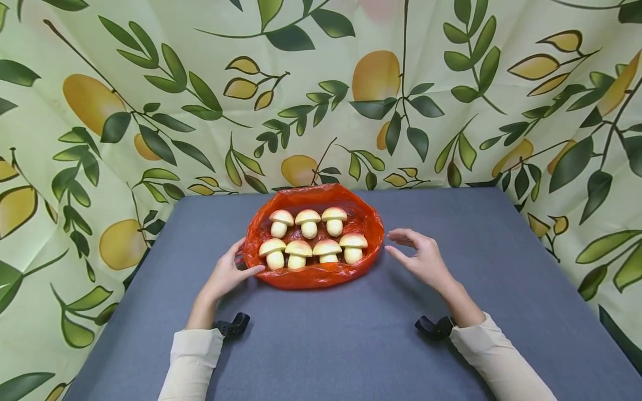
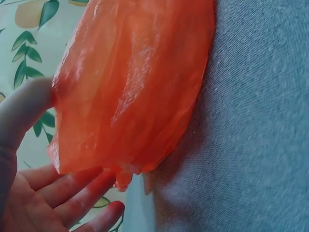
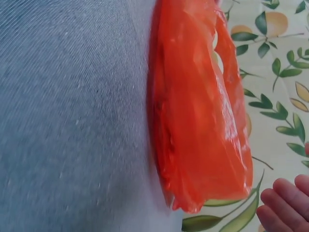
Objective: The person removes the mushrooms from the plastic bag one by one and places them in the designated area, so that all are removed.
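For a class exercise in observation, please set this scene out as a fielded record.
Container: red plastic bag, mouth open upward
Contents: seven mushroom-shaped pieces, three in the far row, four in the near
Left hand: thumb touching the bag's left end
Right hand: beside the bag's right end, apart from it
Surface: grey-blue cloth
Backdrop: leaf-patterned fabric

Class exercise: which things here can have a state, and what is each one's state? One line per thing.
Red bag, open, mouth up.
Seven mushroom-shaped pieces, inside the bag, in two rows.
Left hand, at the bag's end; whether it grips is unclear.
Right hand, holding nothing, apart from the bag.
Table, cloth-covered.
Patterned backdrop, hanging, creased.
Black wrist cameras, worn.
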